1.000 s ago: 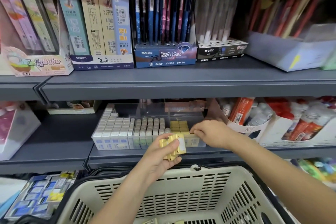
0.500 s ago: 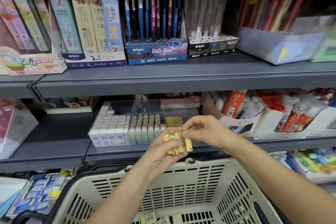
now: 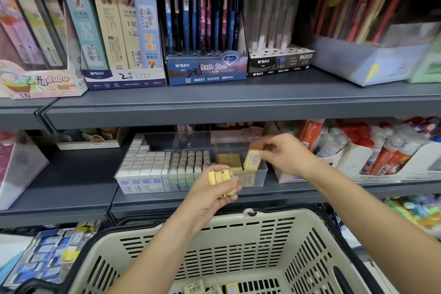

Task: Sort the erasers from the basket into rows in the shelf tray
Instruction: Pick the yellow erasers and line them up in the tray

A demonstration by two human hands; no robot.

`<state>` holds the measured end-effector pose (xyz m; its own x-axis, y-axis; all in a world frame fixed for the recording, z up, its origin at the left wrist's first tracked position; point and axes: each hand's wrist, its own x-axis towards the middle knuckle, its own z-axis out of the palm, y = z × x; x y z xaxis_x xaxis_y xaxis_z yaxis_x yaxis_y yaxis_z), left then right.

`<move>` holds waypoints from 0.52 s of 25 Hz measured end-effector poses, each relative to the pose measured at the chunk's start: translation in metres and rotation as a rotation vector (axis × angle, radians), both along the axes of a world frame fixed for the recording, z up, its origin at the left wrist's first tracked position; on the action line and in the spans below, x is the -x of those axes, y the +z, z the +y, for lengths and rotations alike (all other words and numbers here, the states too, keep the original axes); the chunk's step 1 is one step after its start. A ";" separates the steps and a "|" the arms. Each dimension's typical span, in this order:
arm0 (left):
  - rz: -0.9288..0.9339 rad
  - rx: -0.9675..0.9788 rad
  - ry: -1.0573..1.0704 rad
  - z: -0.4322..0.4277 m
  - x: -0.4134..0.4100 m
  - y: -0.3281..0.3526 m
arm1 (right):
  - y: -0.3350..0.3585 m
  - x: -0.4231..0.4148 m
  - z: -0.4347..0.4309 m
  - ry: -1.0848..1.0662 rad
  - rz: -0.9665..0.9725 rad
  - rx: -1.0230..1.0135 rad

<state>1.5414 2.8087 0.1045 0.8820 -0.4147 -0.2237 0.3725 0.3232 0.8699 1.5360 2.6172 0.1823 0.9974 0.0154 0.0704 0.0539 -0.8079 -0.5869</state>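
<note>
A clear shelf tray (image 3: 259, 175) on the middle shelf holds rows of white erasers (image 3: 145, 162), pale green-labelled erasers (image 3: 188, 162) and a short row of yellow erasers (image 3: 229, 159). My left hand (image 3: 211, 194) grips a small stack of yellow erasers (image 3: 220, 180) just in front of the tray. My right hand (image 3: 284, 153) pinches one yellow eraser (image 3: 252, 159) over the tray's right compartment. Below, the beige basket (image 3: 238, 229) has a few yellow erasers (image 3: 194, 287) lying on its bottom.
The upper shelf edge (image 3: 238, 112) overhangs the tray, carrying pencil boxes (image 3: 206, 71) and pen displays. White display boxes of glue bottles (image 3: 381, 157) stand right of the tray. A tray of blue-labelled packs (image 3: 43, 260) sits lower left.
My right hand has taken one yellow eraser off the stack in my left hand and carried it up and right, over the tray. The view has shifted slightly.
</note>
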 end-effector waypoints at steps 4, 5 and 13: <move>0.048 -0.014 0.031 0.011 0.000 -0.009 | -0.016 -0.022 0.000 -0.083 -0.008 0.245; 0.059 -0.018 0.031 0.013 0.000 -0.011 | -0.023 -0.025 0.001 -0.070 0.037 0.242; 0.103 0.031 -0.008 0.018 -0.002 -0.011 | -0.048 -0.034 0.008 0.016 0.192 0.362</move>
<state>1.5438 2.8264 0.0933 0.8519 -0.4294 -0.2998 0.4618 0.3458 0.8168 1.5698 2.6254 0.1344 0.9913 0.0202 -0.1302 -0.0152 -0.9641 -0.2653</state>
